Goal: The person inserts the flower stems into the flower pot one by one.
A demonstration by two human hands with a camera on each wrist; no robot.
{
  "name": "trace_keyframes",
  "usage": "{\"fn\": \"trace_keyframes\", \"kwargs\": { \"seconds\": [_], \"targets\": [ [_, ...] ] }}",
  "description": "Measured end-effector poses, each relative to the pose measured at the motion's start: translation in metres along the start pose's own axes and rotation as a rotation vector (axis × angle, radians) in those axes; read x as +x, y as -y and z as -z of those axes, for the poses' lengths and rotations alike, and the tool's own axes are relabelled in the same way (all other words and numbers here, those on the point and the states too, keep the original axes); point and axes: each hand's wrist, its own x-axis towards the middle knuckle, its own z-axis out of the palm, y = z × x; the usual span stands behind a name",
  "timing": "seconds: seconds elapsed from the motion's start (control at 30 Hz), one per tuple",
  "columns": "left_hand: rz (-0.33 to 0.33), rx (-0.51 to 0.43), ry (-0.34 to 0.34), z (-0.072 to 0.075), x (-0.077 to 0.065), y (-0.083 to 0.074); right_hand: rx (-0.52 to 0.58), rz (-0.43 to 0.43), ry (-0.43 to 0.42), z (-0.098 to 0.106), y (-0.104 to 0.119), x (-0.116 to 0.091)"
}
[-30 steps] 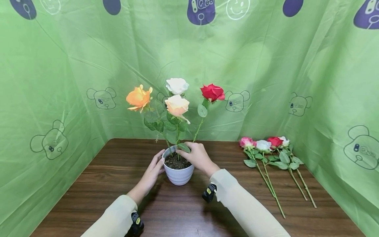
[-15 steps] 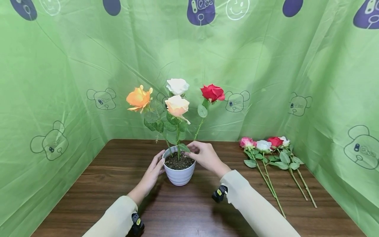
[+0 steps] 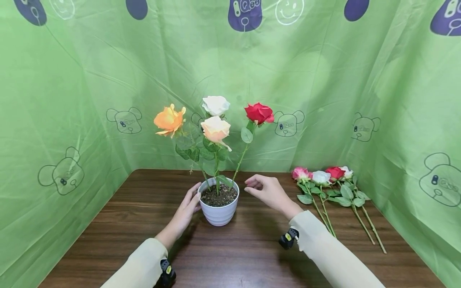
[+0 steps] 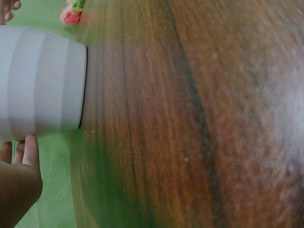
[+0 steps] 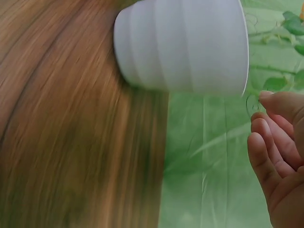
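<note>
Dark soil fills a white ribbed flower pot [image 3: 219, 216] standing upright on the table. Orange [image 3: 169, 120], white [image 3: 215, 105], peach [image 3: 215, 129] and red [image 3: 259, 113] roses rise from it. The red rose's stem leans right, near the rim. My left hand [image 3: 183, 210] rests against the pot's left side, its fingers extended along the wall; in the left wrist view its fingertips touch the pot [image 4: 40, 80]. My right hand [image 3: 271, 194] is in the air right of the pot, apart from it, fingers loosely bent with nothing between them; the right wrist view shows this hand [image 5: 282, 142] beside the rim.
Several cut roses lie at the right of the wooden table [image 3: 119, 224], among them a pink one [image 3: 301, 173], a white one [image 3: 321, 177] and a red one [image 3: 335, 172], stems toward the front. A green printed curtain [image 3: 324, 80] hangs around the table's back and sides.
My right hand has let go beside the red rose's stem and moved right, away from the pot. The red rose stays standing. My left hand and the pot are practically unmoved.
</note>
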Motion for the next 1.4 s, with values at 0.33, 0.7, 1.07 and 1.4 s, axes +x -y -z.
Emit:
{"fn": "trace_keyframes", "kwargs": {
  "seconds": [0.33, 0.7, 1.07, 1.4],
  "targets": [
    [-0.017, 0.011, 0.002, 0.0, -0.001, 0.001, -0.097, -0.059, -0.008, 0.033, -0.037, -0.03],
    [0.005, 0.002, -0.003, 0.001, -0.001, 0.0, -0.147, -0.218, -0.004, 0.071, -0.079, -0.067],
    [0.002, 0.001, 0.0, -0.001, -0.001, -0.002, -0.139, -0.363, 0.026, 0.097, -0.116, -0.106],
    [0.005, -0.01, 0.003, 0.0, 0.0, -0.002, -0.105, -0.465, 0.043, 0.117, -0.137, -0.132]
  ]
}}
